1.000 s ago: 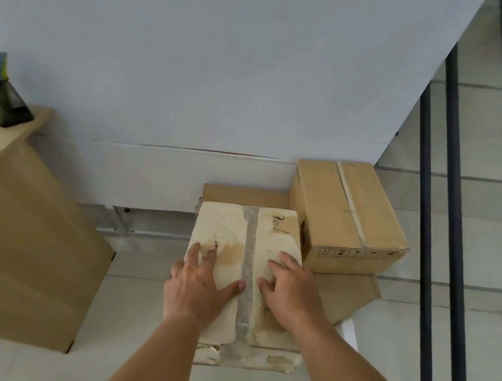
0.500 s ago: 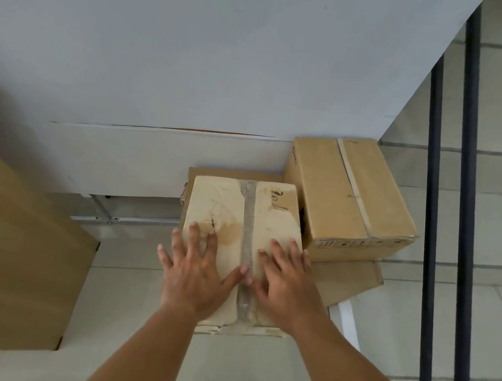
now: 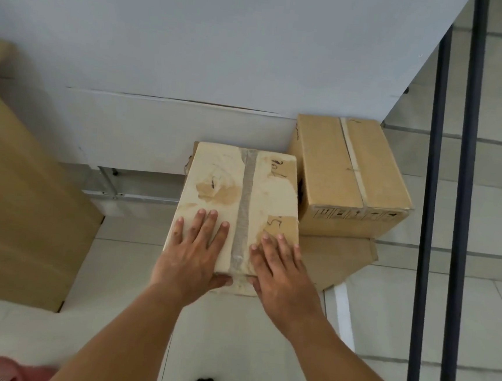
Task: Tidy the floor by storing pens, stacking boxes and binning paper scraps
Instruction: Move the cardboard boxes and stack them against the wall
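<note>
A pale cardboard box (image 3: 236,207), worn and sealed with a grey tape strip along its middle, sits on a flat brown box (image 3: 335,258) on the tiled floor (image 3: 133,277), against the base of a white wall (image 3: 225,51). Just to its right, a second brown box (image 3: 348,174) rests on the same flat box. 2 bare forearms reach forward from the bottom of the view. The left hand (image 3: 192,252) lies palm down on the pale box's top, fingers spread flat, thumb hooked over the near edge. The right hand (image 3: 279,268) lies the same way on the other side of the tape, fingers open and extended; its thumb seems to press the near face, though that is partly hidden. Neither hand closes around anything. A large tan cabinet (image 3: 20,215) stands to the left, and dark railing bars (image 3: 445,207) to the right.
</note>
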